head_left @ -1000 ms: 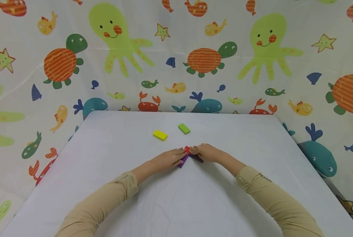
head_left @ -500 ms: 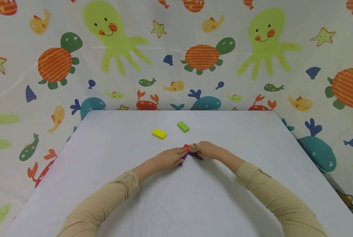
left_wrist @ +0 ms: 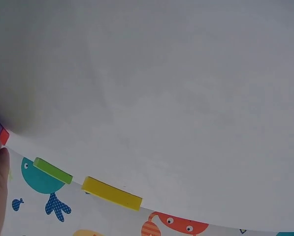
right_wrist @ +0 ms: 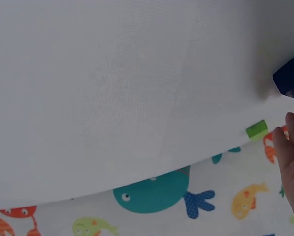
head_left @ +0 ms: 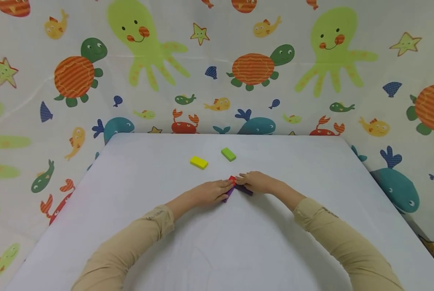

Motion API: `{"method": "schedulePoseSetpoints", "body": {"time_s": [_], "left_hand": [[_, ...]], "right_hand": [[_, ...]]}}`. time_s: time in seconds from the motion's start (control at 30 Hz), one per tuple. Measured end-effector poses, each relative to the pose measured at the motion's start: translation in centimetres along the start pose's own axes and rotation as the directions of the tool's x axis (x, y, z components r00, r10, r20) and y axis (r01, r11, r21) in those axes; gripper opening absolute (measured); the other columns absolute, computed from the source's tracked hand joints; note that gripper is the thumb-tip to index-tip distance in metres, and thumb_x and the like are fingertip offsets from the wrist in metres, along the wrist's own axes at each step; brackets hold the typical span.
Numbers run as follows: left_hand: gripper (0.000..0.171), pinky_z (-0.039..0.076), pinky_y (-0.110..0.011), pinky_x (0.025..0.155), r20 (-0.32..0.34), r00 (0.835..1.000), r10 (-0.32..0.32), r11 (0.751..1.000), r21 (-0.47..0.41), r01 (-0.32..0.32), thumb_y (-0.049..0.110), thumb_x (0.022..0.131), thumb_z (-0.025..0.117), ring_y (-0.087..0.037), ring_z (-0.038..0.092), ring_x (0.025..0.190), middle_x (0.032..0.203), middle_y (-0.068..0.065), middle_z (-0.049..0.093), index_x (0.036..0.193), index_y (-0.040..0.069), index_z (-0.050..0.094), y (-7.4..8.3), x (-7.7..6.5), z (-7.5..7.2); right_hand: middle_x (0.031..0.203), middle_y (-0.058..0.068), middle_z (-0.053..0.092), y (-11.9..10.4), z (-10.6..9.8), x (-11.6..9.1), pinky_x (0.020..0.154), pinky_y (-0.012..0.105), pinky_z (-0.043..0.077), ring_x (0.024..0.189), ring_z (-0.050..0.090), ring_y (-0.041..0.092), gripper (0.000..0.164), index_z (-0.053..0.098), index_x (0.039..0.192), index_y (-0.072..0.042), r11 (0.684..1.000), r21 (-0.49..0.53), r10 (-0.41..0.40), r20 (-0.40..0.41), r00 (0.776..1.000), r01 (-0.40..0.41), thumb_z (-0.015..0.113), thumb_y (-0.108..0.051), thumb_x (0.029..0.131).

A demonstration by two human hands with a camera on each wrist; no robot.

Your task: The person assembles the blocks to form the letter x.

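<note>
Near the middle of the table, a purple block [head_left: 229, 194] and a dark blue block [head_left: 245, 189] lean apart in a V shape. A small red block [head_left: 232, 178] shows where they meet. My left hand [head_left: 211, 191] holds the purple block between thumb and fingers, its fingertips beside the red one. My right hand [head_left: 257, 182] grips the dark blue block, fingertips close to the red block. In the left wrist view, the fingers [left_wrist: 0, 164] lie near the red end. The right wrist view shows the dark blue block [right_wrist: 290, 77] above the fingertips; the thumb is hidden.
A yellow block [head_left: 199, 162] and a green block [head_left: 228, 154] lie flat on the white table [head_left: 147, 161], beyond the hands. Behind the table hangs a curtain [head_left: 209, 48] printed with sea animals.
Both hands stay at the same blocks, with hardly any movement. The whole head view shifts slightly. The yellow and green blocks have not moved.
</note>
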State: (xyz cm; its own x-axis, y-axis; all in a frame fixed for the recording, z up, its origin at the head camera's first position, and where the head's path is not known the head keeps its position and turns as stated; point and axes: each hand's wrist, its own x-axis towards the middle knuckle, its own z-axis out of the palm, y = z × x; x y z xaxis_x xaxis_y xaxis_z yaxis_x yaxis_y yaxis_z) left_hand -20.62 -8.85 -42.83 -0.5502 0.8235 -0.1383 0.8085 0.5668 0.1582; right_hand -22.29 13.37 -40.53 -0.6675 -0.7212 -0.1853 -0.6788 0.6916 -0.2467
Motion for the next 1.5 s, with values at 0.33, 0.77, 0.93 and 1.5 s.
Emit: {"method": "schedulePoseSetpoints", "body": {"time_s": [0.33,0.77,0.93,1.5], "left_hand": [[0.054,0.031,-0.036,0.114,0.021,1.0,-0.018,1.0,-0.015,0.019,0.031,0.1,0.043,-0.023,0.031,0.141,0.151,-0.012,0.034,0.145,0.003,0.033,0.1,0.2,-0.2],[0.057,0.03,-0.035,0.114,0.033,0.999,-0.015,1.0,-0.006,0.015,0.033,0.099,0.045,-0.022,0.031,0.141,0.152,-0.011,0.033,0.146,0.004,0.032,0.1,0.2,-0.3],[0.058,0.031,-0.035,0.113,0.023,1.0,-0.002,1.0,-0.004,0.002,0.034,0.098,0.048,-0.022,0.031,0.141,0.152,-0.01,0.033,0.146,0.005,0.032,0.2,0.1,-0.5],[0.059,0.035,-0.034,0.111,0.007,1.0,-0.002,0.999,-0.034,0.002,0.033,0.096,0.053,-0.021,0.034,0.14,0.151,-0.009,0.036,0.144,0.006,0.036,-0.1,0.0,-0.1]], "right_hand": [[0.131,0.022,0.055,0.2,0.2,-0.2,0.097,0.046,0.048,0.116,0.057,0.038,0.033,0.059,0.125,-0.001,1.0,0.018,0.001,-0.072,0.997,0.001,0.053,-0.002,0.093],[0.122,0.021,0.061,0.5,0.5,0.1,0.096,0.046,0.049,0.115,0.059,0.035,0.03,0.064,0.119,0.0,0.998,0.059,-0.008,-0.156,0.988,0.017,0.053,0.0,0.092],[0.119,0.019,0.064,0.7,0.5,0.3,0.094,0.042,0.051,0.113,0.061,0.033,0.028,0.064,0.118,0.001,0.995,0.095,0.025,-0.2,0.98,-0.006,0.054,-0.001,0.092],[0.112,0.016,0.069,1.3,-0.1,3.1,0.099,0.045,0.047,0.11,0.062,0.032,0.024,0.067,0.11,0.002,0.981,0.119,0.186,-0.309,0.933,-0.157,0.058,-0.009,0.091]]}}
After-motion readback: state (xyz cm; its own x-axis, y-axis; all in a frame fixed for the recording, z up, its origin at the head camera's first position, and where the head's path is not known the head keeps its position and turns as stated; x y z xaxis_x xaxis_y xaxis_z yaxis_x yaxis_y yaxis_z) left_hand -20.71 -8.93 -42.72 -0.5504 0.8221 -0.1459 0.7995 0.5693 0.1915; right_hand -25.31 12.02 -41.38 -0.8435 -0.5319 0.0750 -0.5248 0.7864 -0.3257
